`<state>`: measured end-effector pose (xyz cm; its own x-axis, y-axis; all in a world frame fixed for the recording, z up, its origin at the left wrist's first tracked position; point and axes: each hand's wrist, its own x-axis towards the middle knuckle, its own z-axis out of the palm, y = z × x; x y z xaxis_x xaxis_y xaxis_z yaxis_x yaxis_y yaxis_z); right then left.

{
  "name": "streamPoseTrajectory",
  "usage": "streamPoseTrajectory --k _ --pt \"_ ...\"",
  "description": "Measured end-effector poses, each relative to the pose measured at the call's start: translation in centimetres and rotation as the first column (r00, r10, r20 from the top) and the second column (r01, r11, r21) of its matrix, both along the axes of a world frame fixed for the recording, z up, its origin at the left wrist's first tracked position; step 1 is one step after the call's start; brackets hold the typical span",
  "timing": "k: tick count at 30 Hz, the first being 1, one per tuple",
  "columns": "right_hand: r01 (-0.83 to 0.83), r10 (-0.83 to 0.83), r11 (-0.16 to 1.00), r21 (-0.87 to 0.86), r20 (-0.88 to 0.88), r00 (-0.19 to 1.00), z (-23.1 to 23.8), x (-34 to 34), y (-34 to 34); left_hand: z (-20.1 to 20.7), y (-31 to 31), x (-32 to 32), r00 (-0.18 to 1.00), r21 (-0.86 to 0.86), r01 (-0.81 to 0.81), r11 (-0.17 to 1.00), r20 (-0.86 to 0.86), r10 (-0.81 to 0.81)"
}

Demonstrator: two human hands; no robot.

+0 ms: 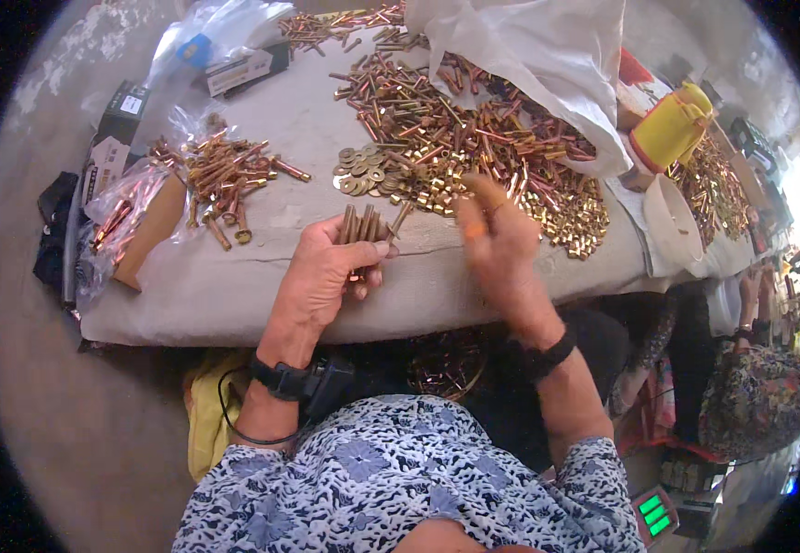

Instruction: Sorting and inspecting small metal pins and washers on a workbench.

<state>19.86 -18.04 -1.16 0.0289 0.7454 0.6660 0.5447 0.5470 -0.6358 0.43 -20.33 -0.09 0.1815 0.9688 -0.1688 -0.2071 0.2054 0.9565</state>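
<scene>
My left hand (319, 265) is closed around several brassy bolts (361, 227), held roughly upright in a bunch above the table's near edge. One bolt (401, 217) leans out to the right near the fingertips. To its right, my right hand (501, 244) hovers by the small gold nuts (573, 219), its fingers smeared by motion; whether anything is in them does not show. Flat round washers (359, 171) lie in a heap just beyond my left hand. Behind them spreads a large pile of copper-coloured bolts (400, 103).
Assembled bolts (227, 180) lie at the left beside clear plastic bags (114, 221) and a cardboard piece (153, 235). A white sack (547, 64) covers part of the big pile. At right are a yellow jug (669, 129), a white container (672, 217) and another person's arm (748, 300).
</scene>
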Motion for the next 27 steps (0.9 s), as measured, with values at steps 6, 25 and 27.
streamPoseTrajectory --k 6,25,27 --pt "0.456 -0.341 0.887 -0.068 0.568 0.749 0.3 3.5 4.6 -0.2 1.3 0.7 1.000 0.016 0.013 1.000 -0.011 -0.012" --pt "0.347 -0.224 0.924 -0.159 0.510 0.831 -0.1 4.5 5.9 0.2 0.6 1.4 0.997 -0.005 0.072 0.997 -0.030 -0.072" --pt "0.324 -0.197 0.918 -0.229 0.446 0.873 -0.1 4.3 5.8 0.0 0.5 1.5 0.997 -0.005 0.062 0.998 -0.046 -0.062"
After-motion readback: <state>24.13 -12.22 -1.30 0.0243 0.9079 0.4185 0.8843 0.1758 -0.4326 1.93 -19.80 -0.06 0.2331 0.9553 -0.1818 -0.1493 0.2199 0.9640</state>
